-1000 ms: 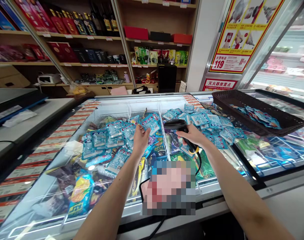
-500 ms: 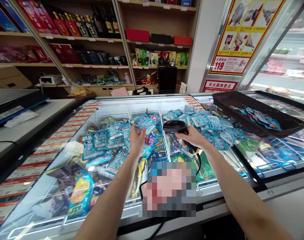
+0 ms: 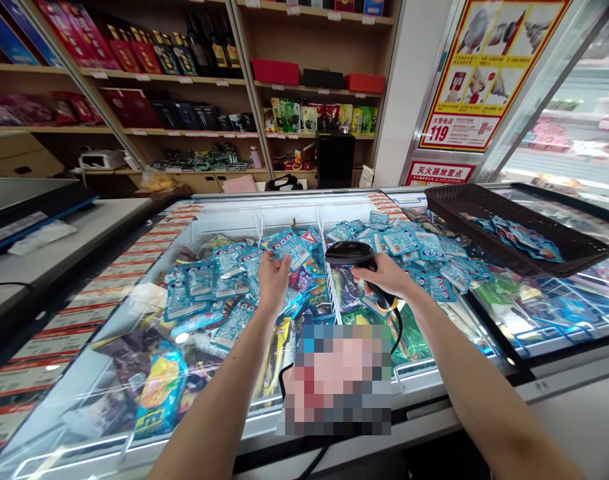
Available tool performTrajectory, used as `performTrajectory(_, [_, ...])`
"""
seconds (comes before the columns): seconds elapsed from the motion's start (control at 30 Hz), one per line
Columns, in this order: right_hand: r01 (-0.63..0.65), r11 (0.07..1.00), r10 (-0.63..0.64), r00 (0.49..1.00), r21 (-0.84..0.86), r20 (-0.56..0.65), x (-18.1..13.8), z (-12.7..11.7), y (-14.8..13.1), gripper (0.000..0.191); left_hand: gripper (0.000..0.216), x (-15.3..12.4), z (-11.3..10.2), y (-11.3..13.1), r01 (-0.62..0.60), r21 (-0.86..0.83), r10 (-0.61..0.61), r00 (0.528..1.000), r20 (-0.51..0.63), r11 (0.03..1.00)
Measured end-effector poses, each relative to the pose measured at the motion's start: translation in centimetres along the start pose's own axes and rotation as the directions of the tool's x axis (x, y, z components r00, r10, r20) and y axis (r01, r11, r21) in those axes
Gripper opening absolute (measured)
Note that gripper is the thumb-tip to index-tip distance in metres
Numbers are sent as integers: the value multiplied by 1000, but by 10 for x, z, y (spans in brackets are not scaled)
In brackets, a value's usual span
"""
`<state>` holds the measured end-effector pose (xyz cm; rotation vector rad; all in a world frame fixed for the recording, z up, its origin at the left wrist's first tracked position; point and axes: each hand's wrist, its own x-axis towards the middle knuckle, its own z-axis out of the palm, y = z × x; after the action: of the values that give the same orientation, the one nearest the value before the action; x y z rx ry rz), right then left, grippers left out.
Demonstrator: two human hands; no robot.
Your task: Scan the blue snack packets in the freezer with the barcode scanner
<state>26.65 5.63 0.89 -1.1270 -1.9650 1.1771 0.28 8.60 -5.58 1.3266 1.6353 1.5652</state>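
My left hand [image 3: 273, 280] reaches into an open chest freezer [image 3: 244, 210] and grips a light-blue packet [image 3: 290, 249] lying on top of a heap of like packets. My right hand [image 3: 387, 275] is closed round the handle of a black barcode scanner [image 3: 349, 254], whose head points left toward that packet. The scanner's black cable [image 3: 398, 327] hangs down toward me. A white wire divider [image 3: 329, 273] runs between the two hands. More blue packets [image 3: 414, 247] are piled in the right compartment.
A dark mesh basket [image 3: 574, 257] with several blue packets sits on the freezer's glass lid at right. A counter [image 3: 59, 247] lies to the left. Shelves [image 3: 194, 80] of boxes and bottles stand behind. A blurred patch hides the middle foreground.
My left hand has pushed further away over the heap, carrying the blue packet back and a little left. The scanner in my right hand shifted slightly left and away.
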Motion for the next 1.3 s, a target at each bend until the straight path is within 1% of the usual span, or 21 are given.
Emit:
performTrajectory(0.23, [11, 1000, -11, 1000, -5, 10, 0, 0, 0, 28, 37, 0, 2, 0, -2, -3, 2, 1000, -18, 1000])
performTrajectory(0.8, [-11, 1000, 12, 1000, -17, 19, -1, 0, 0, 25, 36, 6, 2, -12, -56, 16, 57, 998, -26, 998])
performTrajectory(1.0, [3, 1000, -2, 999, 29, -34, 1, 0, 4, 28, 36, 4, 1, -8, -56, 34, 57, 998, -32, 998])
performTrajectory(1.1, [8, 998, -4, 998, 64, -57, 2, -1, 5, 31, 35, 3, 1, -7, -64, 81, 67, 997, -45, 995])
performTrajectory(1.17, [7, 997, -2, 998, 83, -63, 2, -2, 6, 31, 36, 4, 0, -6, -70, 145, 79, 996, -52, 987])
performTrajectory(1.3, [6, 994, 2, 997, 107, -71, 2, -3, 5, 31, 37, 12, -13, -6, -114, 312, 146, 986, -80, 943])
